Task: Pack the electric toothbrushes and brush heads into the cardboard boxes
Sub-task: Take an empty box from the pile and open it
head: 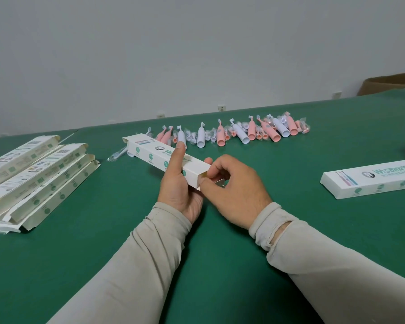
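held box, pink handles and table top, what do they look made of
Held box: thin printed card, matte white, with folded flaps and a raw buff inside at the open end. Pink handles: likely moulded plastic, smooth with a slight sheen. Table top: dull green, perhaps felt or a mat; hard to tell.

My left hand (180,183) gripped the box (166,160), forefinger stretched along its top; my right hand (232,185) pinched its near end flap, fingers curled.
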